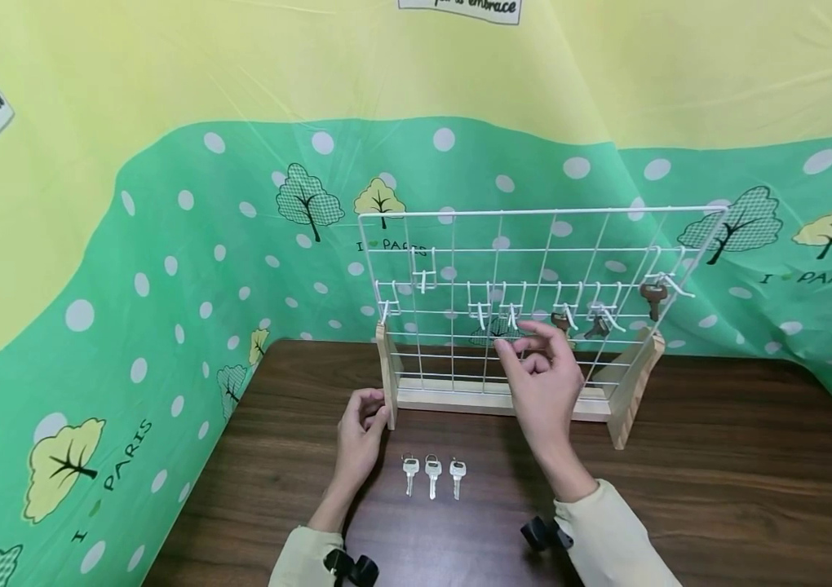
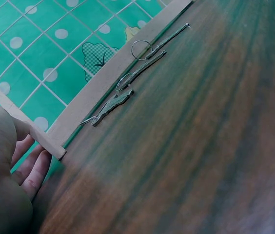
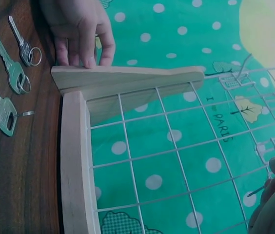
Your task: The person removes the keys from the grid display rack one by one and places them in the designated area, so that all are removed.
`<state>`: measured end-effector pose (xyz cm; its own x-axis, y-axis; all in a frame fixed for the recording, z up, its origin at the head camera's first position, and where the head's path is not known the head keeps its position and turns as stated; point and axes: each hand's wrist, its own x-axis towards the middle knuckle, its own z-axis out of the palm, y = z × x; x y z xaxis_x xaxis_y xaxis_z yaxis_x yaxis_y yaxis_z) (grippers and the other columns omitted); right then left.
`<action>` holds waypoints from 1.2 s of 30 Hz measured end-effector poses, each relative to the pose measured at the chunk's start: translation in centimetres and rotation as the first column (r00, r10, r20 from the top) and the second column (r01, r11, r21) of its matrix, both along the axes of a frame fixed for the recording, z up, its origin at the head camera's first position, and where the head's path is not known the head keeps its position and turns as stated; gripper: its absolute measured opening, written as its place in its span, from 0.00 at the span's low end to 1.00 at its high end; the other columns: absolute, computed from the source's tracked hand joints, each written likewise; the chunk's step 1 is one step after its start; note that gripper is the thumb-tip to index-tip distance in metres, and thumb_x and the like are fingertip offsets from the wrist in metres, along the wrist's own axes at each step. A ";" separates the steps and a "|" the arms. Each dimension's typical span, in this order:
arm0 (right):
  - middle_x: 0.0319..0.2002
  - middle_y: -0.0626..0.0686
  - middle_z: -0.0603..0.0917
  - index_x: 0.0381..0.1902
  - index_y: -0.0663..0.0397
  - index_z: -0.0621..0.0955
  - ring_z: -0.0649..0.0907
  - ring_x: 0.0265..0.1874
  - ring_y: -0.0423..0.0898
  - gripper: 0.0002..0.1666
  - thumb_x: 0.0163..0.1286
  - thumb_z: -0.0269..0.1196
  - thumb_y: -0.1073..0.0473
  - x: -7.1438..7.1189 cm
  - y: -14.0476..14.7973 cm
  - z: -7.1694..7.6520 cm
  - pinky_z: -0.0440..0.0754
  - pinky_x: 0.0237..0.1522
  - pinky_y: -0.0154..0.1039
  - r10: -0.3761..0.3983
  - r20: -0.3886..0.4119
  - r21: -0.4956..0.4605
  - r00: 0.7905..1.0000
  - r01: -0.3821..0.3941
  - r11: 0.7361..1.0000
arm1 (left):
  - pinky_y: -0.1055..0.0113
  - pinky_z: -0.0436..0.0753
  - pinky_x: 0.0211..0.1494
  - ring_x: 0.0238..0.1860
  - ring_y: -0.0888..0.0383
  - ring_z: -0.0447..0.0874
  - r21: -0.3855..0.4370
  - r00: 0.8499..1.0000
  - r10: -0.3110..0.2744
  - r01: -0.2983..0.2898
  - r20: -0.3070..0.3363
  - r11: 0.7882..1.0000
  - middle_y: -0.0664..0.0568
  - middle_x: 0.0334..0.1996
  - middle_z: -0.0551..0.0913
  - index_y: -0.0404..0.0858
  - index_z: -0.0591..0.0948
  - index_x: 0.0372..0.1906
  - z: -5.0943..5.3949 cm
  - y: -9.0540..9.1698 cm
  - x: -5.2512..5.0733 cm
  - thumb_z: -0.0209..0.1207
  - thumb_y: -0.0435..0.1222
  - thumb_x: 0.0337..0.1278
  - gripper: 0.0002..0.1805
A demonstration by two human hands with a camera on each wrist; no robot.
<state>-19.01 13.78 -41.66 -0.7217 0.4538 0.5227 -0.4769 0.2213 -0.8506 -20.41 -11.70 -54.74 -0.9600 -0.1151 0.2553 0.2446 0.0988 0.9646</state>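
Observation:
My left hand [image 1: 360,432] rests its fingertips against the outer side of the wooden left leg [image 1: 387,375] of a white wire grid rack [image 1: 453,334]. In the right wrist view no finger of it crosses to the leg's inner side. My right hand [image 1: 548,387] is raised in front of the grid, thumb and forefinger close to a white hook [image 1: 511,314]. A thin metal tip, seemingly of a key [image 3: 256,191], sticks out between its fingers; the rest is hidden. Brown keys [image 1: 653,297] hang from hooks on the right. Three silver keys [image 1: 433,475] lie in a row before the rack.
More white hooks [image 1: 423,281] hang on the grid, several without keys. The rack's wooden base bar [image 1: 453,399] and right leg [image 1: 636,391] stand on a dark wood table [image 1: 739,481]. A green and yellow printed cloth [image 1: 188,285] rises behind and at the left.

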 end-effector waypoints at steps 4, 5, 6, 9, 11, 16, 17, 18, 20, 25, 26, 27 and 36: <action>0.32 0.48 0.84 0.59 0.63 0.86 0.74 0.16 0.34 0.23 0.68 0.79 0.68 -0.3 -0.1 0.2 0.70 0.19 0.25 0.004 0.006 0.003 1.000 -0.004 1.000 | 0.71 0.85 0.56 0.59 0.50 0.86 -0.001 1.000 0.000 0.000 -0.005 1.000 0.39 0.56 0.88 0.30 0.81 0.56 0.0 0.0 0.0 0.64 0.22 0.75 0.11; 0.32 0.48 0.83 0.59 0.63 0.86 0.74 0.16 0.34 0.23 0.68 0.79 0.68 -0.4 -0.1 0.3 0.70 0.19 0.25 0.005 0.010 0.003 1.000 -0.005 1.000 | 0.71 0.85 0.56 0.59 0.50 0.86 -0.002 1.000 0.001 -0.001 -0.006 1.000 0.39 0.56 0.88 0.29 0.81 0.56 0.0 0.0 0.0 0.64 0.22 0.75 0.11; 0.31 0.48 0.83 0.59 0.63 0.86 0.74 0.16 0.34 0.23 0.68 0.79 0.69 -0.5 -0.1 0.3 0.70 0.19 0.25 0.009 0.012 0.003 1.000 -0.009 1.000 | 0.71 0.85 0.56 0.59 0.50 0.86 -0.003 1.000 0.001 -0.001 -0.008 1.000 0.39 0.56 0.88 0.29 0.81 0.56 0.0 0.0 0.0 0.64 0.22 0.75 0.11; 0.31 0.50 0.83 0.59 0.63 0.85 0.74 0.17 0.34 0.22 0.69 0.78 0.70 -0.7 -0.1 0.5 0.70 0.19 0.25 0.012 0.021 0.010 1.000 -0.012 1.000 | 0.72 0.85 0.56 0.59 0.51 0.87 -0.004 1.000 0.002 -0.002 -0.013 1.000 0.38 0.56 0.88 0.29 0.81 0.56 0.0 0.1 0.0 0.64 0.22 0.74 0.11; 0.31 0.51 0.82 0.58 0.64 0.85 0.74 0.17 0.34 0.21 0.69 0.77 0.71 -0.8 -0.1 0.5 0.70 0.19 0.25 0.010 0.026 0.016 1.000 -0.010 1.000 | 0.72 0.85 0.56 0.58 0.52 0.87 -0.003 1.000 0.002 -0.002 -0.015 1.000 0.38 0.56 0.88 0.29 0.81 0.56 0.0 0.1 0.0 0.64 0.22 0.74 0.11; 0.30 0.53 0.82 0.55 0.66 0.85 0.73 0.17 0.34 0.18 0.70 0.76 0.72 -1.1 -0.3 0.6 0.70 0.20 0.25 -0.006 0.025 0.022 1.000 0.005 1.000 | 0.71 0.85 0.56 0.58 0.52 0.87 -0.001 1.000 0.004 -0.004 -0.021 1.000 0.37 0.55 0.88 0.28 0.81 0.55 -0.1 0.1 0.0 0.64 0.22 0.74 0.11; 0.30 0.52 0.82 0.55 0.67 0.85 0.73 0.16 0.34 0.17 0.70 0.75 0.72 -1.1 -0.3 0.7 0.70 0.20 0.24 -0.009 0.022 0.021 1.000 0.009 1.000 | 0.71 0.85 0.56 0.58 0.52 0.87 -0.002 1.000 0.005 -0.005 -0.022 1.000 0.38 0.55 0.88 0.28 0.81 0.55 -0.1 0.1 0.0 0.64 0.22 0.75 0.10; 0.29 0.52 0.82 0.54 0.67 0.85 0.73 0.16 0.33 0.16 0.70 0.75 0.72 -1.2 -0.4 0.7 0.69 0.20 0.24 -0.013 0.020 0.019 1.000 0.013 1.000 | 0.71 0.85 0.56 0.58 0.52 0.87 -0.003 1.000 0.007 -0.007 -0.024 1.000 0.38 0.55 0.88 0.28 0.81 0.55 -0.2 0.0 -0.1 0.64 0.22 0.75 0.10; 0.29 0.51 0.82 0.52 0.68 0.85 0.74 0.17 0.32 0.14 0.71 0.74 0.72 -1.3 -0.4 0.7 0.70 0.20 0.24 -0.022 0.013 0.014 1.000 0.022 1.000 | 0.71 0.85 0.56 0.58 0.52 0.87 -0.004 1.000 0.010 -0.010 -0.023 1.000 0.38 0.55 0.88 0.28 0.81 0.55 -0.2 0.0 -0.1 0.64 0.22 0.74 0.10; 0.30 0.50 0.82 0.48 0.68 0.87 0.75 0.17 0.31 0.08 0.75 0.72 0.71 -1.3 -0.6 0.8 0.70 0.21 0.24 -0.041 -0.009 -0.003 0.999 0.041 0.999 | 0.71 0.86 0.56 0.58 0.50 0.87 0.000 1.000 0.005 -0.005 -0.021 1.000 0.38 0.56 0.88 0.29 0.81 0.55 -0.1 0.1 0.0 0.64 0.22 0.74 0.11; 0.30 0.49 0.81 0.48 0.68 0.87 0.75 0.17 0.31 0.07 0.75 0.72 0.70 -1.2 -0.6 0.8 0.70 0.21 0.24 -0.043 -0.014 -0.006 0.999 0.043 0.999 | 0.71 0.86 0.56 0.58 0.51 0.87 0.001 1.000 0.004 -0.004 -0.020 1.000 0.38 0.56 0.88 0.29 0.81 0.55 0.0 0.1 0.0 0.64 0.21 0.74 0.11; 0.30 0.48 0.81 0.47 0.68 0.87 0.74 0.17 0.31 0.06 0.75 0.71 0.70 -1.2 -0.6 0.8 0.69 0.21 0.24 -0.043 -0.019 -0.011 0.999 0.042 0.999 | 0.71 0.86 0.56 0.58 0.51 0.87 0.002 1.000 0.003 -0.003 -0.021 1.000 0.38 0.56 0.88 0.29 0.81 0.55 0.0 0.1 0.0 0.64 0.21 0.74 0.11; 0.33 0.44 0.82 0.45 0.72 0.86 0.71 0.15 0.33 0.07 0.78 0.70 0.69 -0.4 -0.6 0.7 0.66 0.20 0.27 -0.002 -0.040 -0.059 0.999 0.000 0.998 | 0.71 0.85 0.56 0.57 0.53 0.87 0.005 1.000 0.005 -0.005 -0.018 1.000 0.38 0.55 0.88 0.29 0.81 0.55 0.0 0.1 0.0 0.64 0.21 0.74 0.11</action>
<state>-19.45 13.18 -41.00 -0.7005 0.4854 0.5231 -0.5104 0.1715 -0.8427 -20.45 -11.63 -54.78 -0.9547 -0.1217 0.2715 0.2610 0.0952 0.9606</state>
